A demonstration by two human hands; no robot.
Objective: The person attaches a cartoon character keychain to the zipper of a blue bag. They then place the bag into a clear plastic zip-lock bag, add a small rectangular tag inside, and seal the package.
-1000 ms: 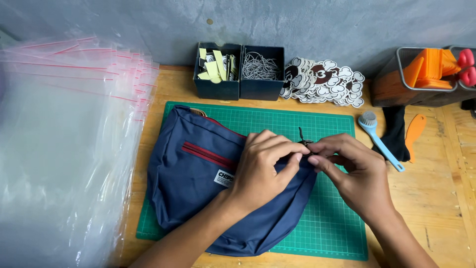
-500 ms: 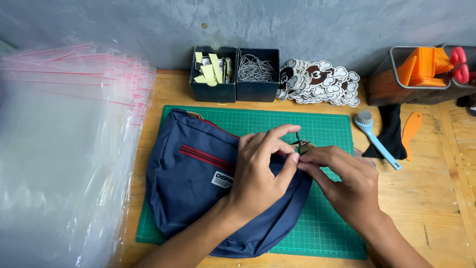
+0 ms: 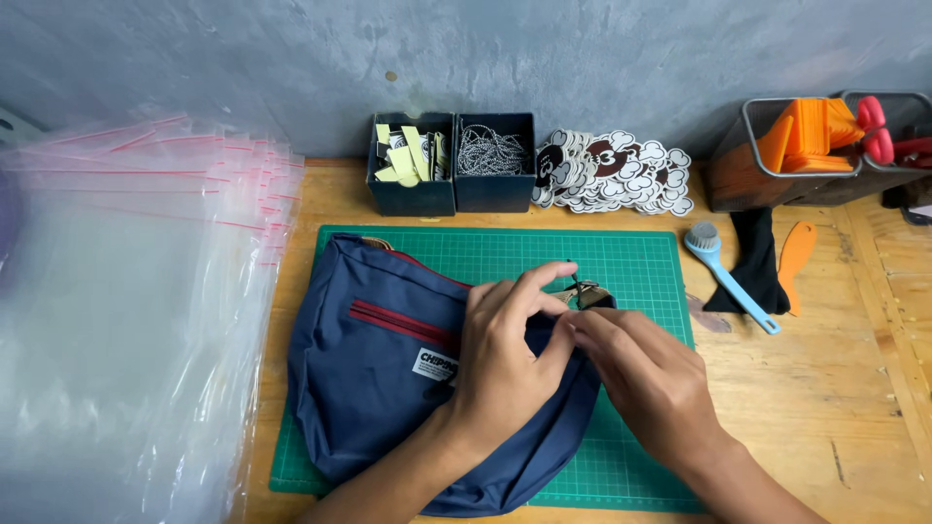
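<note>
Both hands have shifted slightly down and left since the earlier frames, and the right hand (image 3: 641, 374) is now tucking in closer under the left hand (image 3: 505, 349). Left hand is lying on the blue pouch (image 3: 388, 378), thumb and forefinger pinching at the small dark zipper pull (image 3: 575, 283) near the pouch's upper right corner; right hand is meeting it there, fingertips pinching the same spot, exact grip partly hidden by the left fingers. Pouch is lying flat on the green cutting mat (image 3: 641, 262), long axis running left to right, tilted a bit so the left end sits higher toward the wall and the rounded bottom edge points at the person. A red zipper line (image 3: 403, 325) is running diagonally across its front, with a small white rectangular label (image 3: 434, 365) just below it. Left of the mat, a stack of clear zip bags (image 3: 126, 311) with red seal strips is fanning out over the wooden table (image 3: 825, 388). Against the wall, two dark square boxes are sitting side by side: the left box (image 3: 411, 180) is holding yellow and white paper tags, the right box (image 3: 495, 175) is holding ball chains. Right of them, a pile of white-and-brown cloud-shaped stickers (image 3: 612, 175). A light blue brush (image 3: 728, 272) is lying right of the mat.
</note>
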